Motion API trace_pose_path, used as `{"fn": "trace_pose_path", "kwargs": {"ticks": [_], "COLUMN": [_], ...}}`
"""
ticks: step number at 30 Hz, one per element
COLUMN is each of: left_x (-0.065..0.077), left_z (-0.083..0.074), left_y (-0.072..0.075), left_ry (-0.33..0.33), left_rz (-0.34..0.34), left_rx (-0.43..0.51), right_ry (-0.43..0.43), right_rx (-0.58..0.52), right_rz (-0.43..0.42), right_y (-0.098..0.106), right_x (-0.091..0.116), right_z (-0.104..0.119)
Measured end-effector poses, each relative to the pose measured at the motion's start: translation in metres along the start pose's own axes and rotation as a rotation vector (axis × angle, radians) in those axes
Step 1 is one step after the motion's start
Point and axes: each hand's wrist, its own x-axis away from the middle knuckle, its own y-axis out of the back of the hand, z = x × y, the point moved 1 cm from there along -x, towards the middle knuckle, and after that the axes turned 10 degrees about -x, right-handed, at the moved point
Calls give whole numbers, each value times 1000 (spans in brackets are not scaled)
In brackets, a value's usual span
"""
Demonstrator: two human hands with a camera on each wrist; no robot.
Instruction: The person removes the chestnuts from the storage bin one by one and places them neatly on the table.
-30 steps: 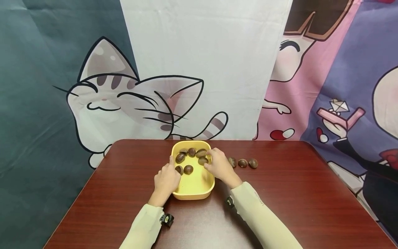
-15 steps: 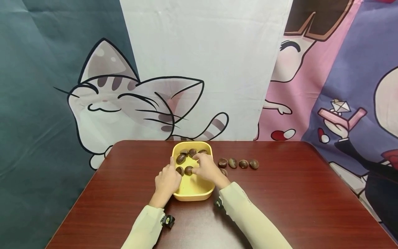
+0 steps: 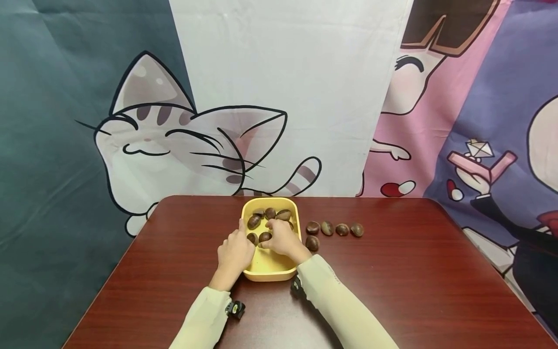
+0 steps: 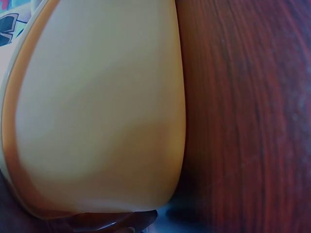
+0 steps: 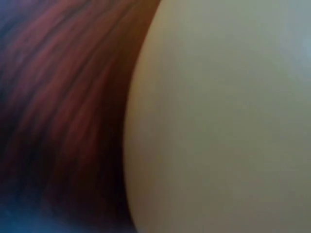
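Observation:
A yellow plastic tray (image 3: 270, 277) stands on the table, with several chestnuts in its far and left parts. My left hand (image 3: 235, 251) holds the tray's left rim, index finger pointing along it. In the left wrist view the tray's outer wall (image 4: 102, 107) fills much of the picture. My right hand (image 3: 285, 238) reaches over the right rim into the tray. Its thumb and fingers are spread around a chestnut (image 3: 265, 236), thumb right at the near edge. Beside it, a second chestnut (image 3: 253, 238) lies close to my left hand. The right wrist view shows only tray wall (image 5: 218, 116) and table.
To the right of the tray, several chestnuts lie in a row, one at its end (image 3: 357, 230). Another chestnut (image 3: 312, 243) sits nearer, below the row's left end. The dark red wooden table (image 3: 414, 271) ends at a cartoon-printed cloth (image 3: 296, 72) behind.
My right hand has moved left and nearer across the tray, from the far right chestnuts to the one in the middle. The loose chestnuts right of the tray now show. My left hand stays put.

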Motion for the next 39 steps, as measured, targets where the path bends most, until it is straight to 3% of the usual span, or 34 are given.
{"fn": "trace_pose_path", "kwargs": {"ticks": [7,15,22,31,39], "left_x": [-1,0,1,-1,-1], "left_z": [-1,1,1,-1,0], "left_y": [2,3,0,1,2], "left_ry": [22,14,11,24,21], "left_rz": [30,7,5,37,32], "left_rx": [21,7,19,25,21], "right_ry": [-23,-12,33,94,30], "right_rx": [38,56,62,8,-41], "right_rz": [4,8,-41,-118,-220], "right_y": [-4,-6,-1,18,49], "right_x": [-3,-8,-4,13,34], "right_z": [-3,-3,0,9,4]}}
